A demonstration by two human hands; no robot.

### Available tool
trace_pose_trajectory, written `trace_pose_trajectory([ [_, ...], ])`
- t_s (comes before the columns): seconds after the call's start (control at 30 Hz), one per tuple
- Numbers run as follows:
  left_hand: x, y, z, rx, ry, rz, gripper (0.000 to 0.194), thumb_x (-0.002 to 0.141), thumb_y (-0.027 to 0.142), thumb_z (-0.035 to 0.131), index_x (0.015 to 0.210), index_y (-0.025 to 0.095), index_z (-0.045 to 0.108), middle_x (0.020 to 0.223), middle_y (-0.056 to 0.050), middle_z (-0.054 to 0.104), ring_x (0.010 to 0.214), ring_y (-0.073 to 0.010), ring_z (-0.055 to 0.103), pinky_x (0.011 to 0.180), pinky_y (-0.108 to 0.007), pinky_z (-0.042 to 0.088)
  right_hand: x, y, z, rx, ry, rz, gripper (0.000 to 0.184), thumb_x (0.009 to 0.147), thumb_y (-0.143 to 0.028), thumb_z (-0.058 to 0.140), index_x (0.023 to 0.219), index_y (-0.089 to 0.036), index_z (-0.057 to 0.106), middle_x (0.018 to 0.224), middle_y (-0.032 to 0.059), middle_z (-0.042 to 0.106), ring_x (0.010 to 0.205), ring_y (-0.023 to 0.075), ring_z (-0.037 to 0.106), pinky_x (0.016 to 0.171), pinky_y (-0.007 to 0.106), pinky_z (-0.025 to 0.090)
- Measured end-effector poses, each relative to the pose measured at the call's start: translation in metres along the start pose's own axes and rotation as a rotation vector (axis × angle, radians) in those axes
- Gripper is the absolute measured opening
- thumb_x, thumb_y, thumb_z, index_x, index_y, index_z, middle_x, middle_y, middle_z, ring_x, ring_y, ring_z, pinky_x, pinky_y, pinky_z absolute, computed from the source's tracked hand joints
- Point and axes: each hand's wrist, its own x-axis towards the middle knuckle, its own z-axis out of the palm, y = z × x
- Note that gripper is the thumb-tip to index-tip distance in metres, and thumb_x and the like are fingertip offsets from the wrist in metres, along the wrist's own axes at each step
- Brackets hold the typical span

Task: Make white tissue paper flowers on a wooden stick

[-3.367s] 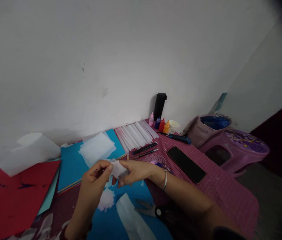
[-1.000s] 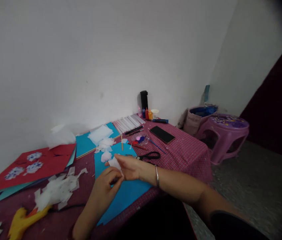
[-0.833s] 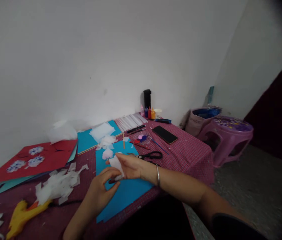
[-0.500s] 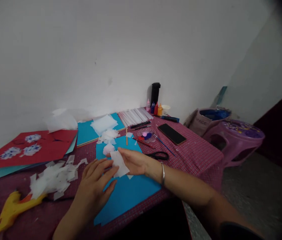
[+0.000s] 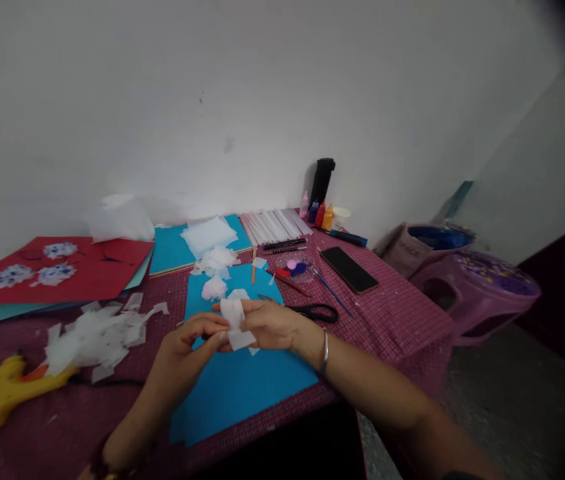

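Note:
A small piece of thin white paper [image 5: 233, 313] is between my two hands, bent in the middle with its lower flap hanging free. My left hand [image 5: 195, 343] pinches its left edge with thumb and fingers. My right hand [image 5: 275, 325], with a metal bangle at the wrist, holds the paper from the other side, fingers pointing left. Both hands are above a blue sheet [image 5: 252, 393]. Just beyond them lies a fluffy pinkish-white paper puff [image 5: 213, 288]. Black-handled scissors [image 5: 319, 312] lie past my right wrist, their blades partly hidden.
A heap of white paper pieces [image 5: 97, 340] and a yellow glue gun [image 5: 5, 397] lie at left, below a red sheet [image 5: 97, 267] bearing paper flowers. Farther right are a phone [image 5: 349, 269], a paint palette [image 5: 295, 268], brushes and paint bottles [image 5: 320, 213]. A pink stool [image 5: 477, 293] stands beyond the table.
My left hand has moved to the right and closed on the paper piece. The paper, flat before, is now bent between both hands. The camera view has shifted slightly.

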Motion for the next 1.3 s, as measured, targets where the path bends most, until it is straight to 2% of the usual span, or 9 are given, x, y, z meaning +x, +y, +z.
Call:
trace_pose_trajectory([
  [0.13,0.0,-0.005,0.0,-0.253,0.025,-0.213,0.012,0.074,0.029,0.067,0.067,0.019,0.07,0.08,-0.003,0.07,0.083,-0.0185,0.063,0.076,-0.028,0.048,0.004,0.003,-0.006,-0.053,0.027,0.018,0.061,0.054,-0.003,0.053,0.114,-0.011,0.05,0.095,0.0083,0.067,0.078,0.019,0.065,0.078,0.039,0.05],
  [0.27,0.002,-0.006,-0.01,-0.591,0.264,-0.398,0.013,0.068,0.027,0.074,0.074,0.018,0.067,0.071,0.002,0.067,0.066,-0.0111,0.059,0.064,-0.021,0.047,0.003,0.0,-0.007,-0.137,-0.06,0.06,0.058,0.057,-0.004,0.05,0.114,-0.012,0.051,0.089,0.0092,0.069,0.079,0.0203,0.067,0.078,0.039,0.049],
  [0.43,-0.003,0.001,-0.023,-0.735,0.375,-0.445,0.015,0.063,0.024,0.075,0.07,0.018,0.063,0.071,0.003,0.066,0.07,-0.01,0.059,0.068,-0.018,0.048,-0.003,-0.006,-0.005,-0.46,0.011,0.049,0.022,0.069,-0.01,0.054,0.09,-0.011,0.061,0.076,0.0032,0.066,0.069,0.0131,0.063,0.07,0.028,0.047],
  [0.5,-0.012,-0.002,-0.026,-0.774,0.349,-0.474,0.013,0.062,0.024,0.072,0.068,0.019,0.062,0.073,0.001,0.067,0.071,-0.0129,0.06,0.067,-0.021,0.05,-0.007,-0.009,-0.003,-0.602,0.083,-0.025,0.009,0.075,-0.017,0.059,0.081,-0.011,0.061,0.069,-0.0009,0.062,0.062,0.0086,0.057,0.064,0.022,0.043],
  [0.63,-0.028,-0.013,-0.031,-0.73,0.27,-0.431,0.017,0.072,0.037,0.059,0.064,0.022,0.06,0.067,-0.002,0.066,0.067,-0.021,0.062,0.067,-0.036,0.054,-0.011,-0.015,0.003,-0.647,0.114,-0.074,0.03,0.072,-0.04,0.068,0.077,-0.013,0.056,0.065,-0.0025,0.058,0.058,0.0082,0.056,0.06,0.022,0.043],
  [0.77,-0.02,-0.01,-0.04,-0.398,0.319,-0.285,0.019,0.073,0.04,0.062,0.078,0.022,0.066,0.086,-0.005,0.07,0.092,-0.0263,0.062,0.081,-0.037,0.051,-0.01,-0.025,0.015,-0.737,0.06,-0.04,0.033,0.068,-0.042,0.071,0.076,-0.013,0.055,0.065,-0.0029,0.056,0.057,0.0086,0.055,0.059,0.024,0.045],
  [0.97,0.017,0.01,-0.024,-0.25,-0.193,-0.031,0.059,0.064,0.023,0.068,0.122,0.024,0.054,0.114,-0.01,0.065,0.102,-0.0255,0.061,0.074,-0.033,0.052,-0.013,-0.047,0.045,-1.196,-0.054,-0.107,0.008,0.075,-0.018,0.061,0.082,-0.014,0.061,0.078,-0.0001,0.059,0.068,0.0097,0.053,0.064,0.022,0.042],
  [1.1,0.024,0.009,-0.01,-0.223,-0.255,-0.068,0.012,0.07,0.025,0.062,0.08,0.019,0.064,0.07,0.001,0.063,0.061,-0.0152,0.058,0.054,-0.023,0.045,-0.017,-0.054,0.046,-1.217,0.045,-0.277,0.017,0.075,-0.016,0.061,0.091,-0.016,0.061,0.09,0.0016,0.06,0.08,0.0128,0.055,0.072,0.024,0.041],
  [1.3,0.022,0.002,-0.011,-0.209,-0.18,-0.158,0.025,0.072,0.034,0.062,0.057,0.018,0.051,0.052,0.007,0.043,0.048,-0.01,0.04,0.046,-0.02,0.032,-0.012,-0.048,0.021,-1.009,0.245,-0.35,0.018,0.075,-0.03,0.064,0.083,-0.015,0.06,0.071,-0.0018,0.053,0.062,0.0093,0.046,0.058,0.021,0.035],
])
